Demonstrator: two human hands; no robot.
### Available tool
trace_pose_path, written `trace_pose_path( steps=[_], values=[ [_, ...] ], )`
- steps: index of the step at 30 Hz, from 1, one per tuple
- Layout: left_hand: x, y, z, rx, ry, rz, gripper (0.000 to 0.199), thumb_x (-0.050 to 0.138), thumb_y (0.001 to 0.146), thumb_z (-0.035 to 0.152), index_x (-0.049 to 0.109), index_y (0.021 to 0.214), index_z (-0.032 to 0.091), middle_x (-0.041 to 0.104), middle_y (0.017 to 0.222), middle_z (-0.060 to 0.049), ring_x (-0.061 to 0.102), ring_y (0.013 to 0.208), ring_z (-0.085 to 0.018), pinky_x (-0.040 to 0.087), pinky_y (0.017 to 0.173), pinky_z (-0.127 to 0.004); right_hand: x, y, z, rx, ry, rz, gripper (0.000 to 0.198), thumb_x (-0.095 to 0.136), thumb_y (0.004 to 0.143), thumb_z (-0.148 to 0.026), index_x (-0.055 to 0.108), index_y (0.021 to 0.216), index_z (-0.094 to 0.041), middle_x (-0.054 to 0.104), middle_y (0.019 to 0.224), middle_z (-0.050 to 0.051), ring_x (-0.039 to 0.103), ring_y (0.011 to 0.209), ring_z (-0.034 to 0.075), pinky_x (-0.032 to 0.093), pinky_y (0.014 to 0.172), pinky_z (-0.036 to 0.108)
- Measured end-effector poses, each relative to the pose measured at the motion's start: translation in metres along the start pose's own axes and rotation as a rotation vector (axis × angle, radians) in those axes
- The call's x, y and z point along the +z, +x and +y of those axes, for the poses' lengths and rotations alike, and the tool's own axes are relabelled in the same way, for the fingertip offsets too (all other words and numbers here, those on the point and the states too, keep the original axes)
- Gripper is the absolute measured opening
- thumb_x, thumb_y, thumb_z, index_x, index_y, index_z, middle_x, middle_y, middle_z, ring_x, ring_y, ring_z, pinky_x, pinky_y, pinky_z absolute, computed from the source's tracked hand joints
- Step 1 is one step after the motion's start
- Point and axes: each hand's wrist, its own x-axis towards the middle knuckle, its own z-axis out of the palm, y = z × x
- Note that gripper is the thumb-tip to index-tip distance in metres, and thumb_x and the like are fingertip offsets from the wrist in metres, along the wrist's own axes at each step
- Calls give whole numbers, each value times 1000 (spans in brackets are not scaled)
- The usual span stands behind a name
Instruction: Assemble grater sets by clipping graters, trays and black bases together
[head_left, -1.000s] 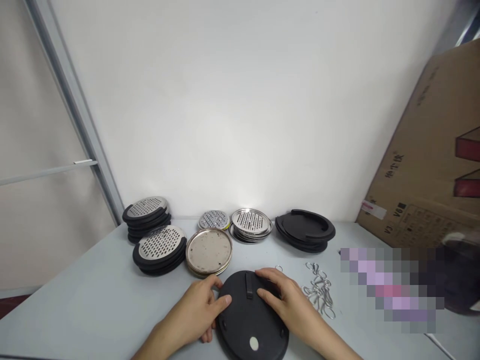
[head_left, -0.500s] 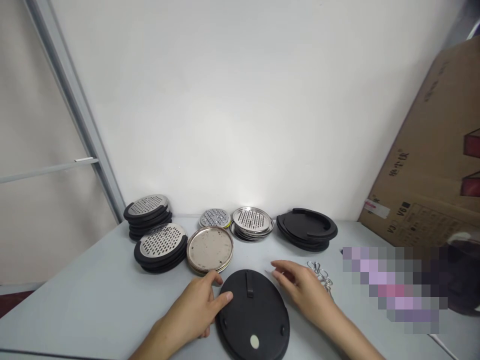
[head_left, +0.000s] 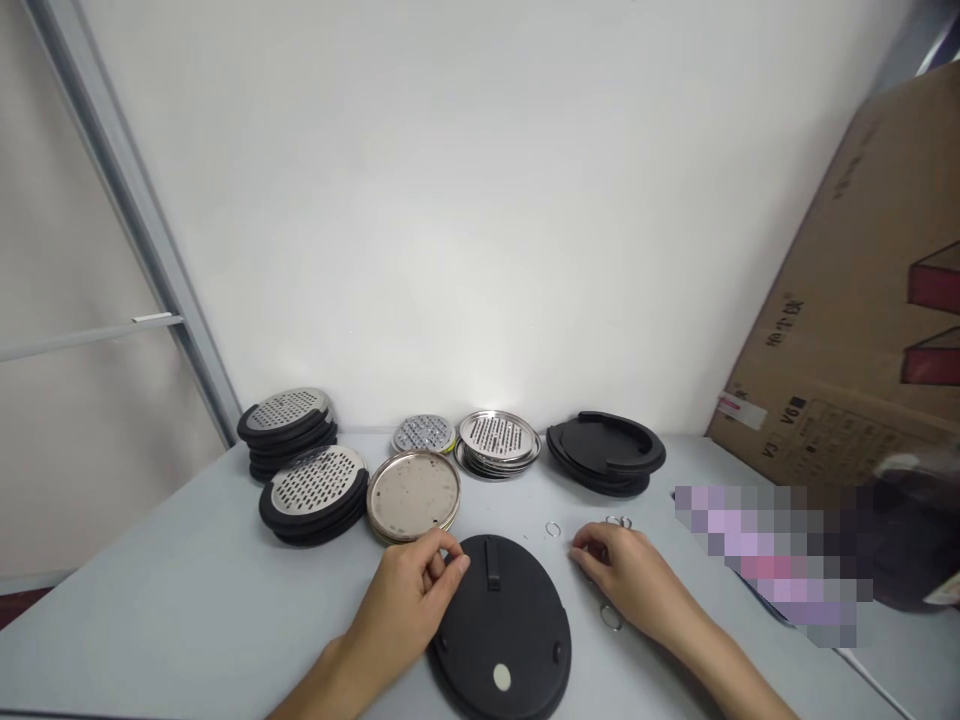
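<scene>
A black oval plate (head_left: 501,630) lies underside up at the front of the table, with a strap-like tab at its far end, two small feet and a pale oval spot. My left hand (head_left: 412,595) is at its left edge, thumb and forefinger pinched together; whatever is between them is too small to make out. To the right, my right hand (head_left: 634,575) is low over the table with its fingers closed, and their contents are hidden. Around it lie loose metal rings: one thin ring (head_left: 553,529) beyond the fingertips, another ring (head_left: 611,618) beside the wrist, and more partly behind the hand.
Black holders with perforated metal graters (head_left: 315,485) are stacked at the left. Round metal trays (head_left: 414,495), a small grater (head_left: 424,434) and a pile of grater discs (head_left: 499,438) stand mid-table. Black bases (head_left: 606,450) sit near the wall. A cardboard box (head_left: 847,300) leans at right.
My right hand has shifted right, from beside the plate to the metal rings, some of which now lie apart. My left thumb has lifted off the plate and closed against the forefinger.
</scene>
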Motion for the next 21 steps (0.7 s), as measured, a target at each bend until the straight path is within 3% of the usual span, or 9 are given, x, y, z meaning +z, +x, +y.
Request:
trace_pose_path(
  steps=[7,14,21],
  values=[
    [4,-3,-5,25,5,19,28,50,90,41,64,83,18,45,58,3,41,52,-11,32,52,-21,0,0,-1,5,-30,-23,18,57,80,-33,68,83,-20,68,81,7,60,76,23,39,69,31],
    [4,-2,-6,19,15,18,28,50,90,42,64,85,18,46,58,3,43,53,-12,33,52,-21,0,1,-3,-25,17,-66,15,53,81,-25,66,75,-21,69,78,5,60,74,21,39,67,29],
    [4,-4,-6,20,12,12,28,50,91,41,64,85,18,46,58,3,42,53,-11,33,52,-21,6,-2,-9,-25,-53,-58,21,51,76,-14,66,89,-21,68,75,4,60,71,20,36,63,26]
  ],
)
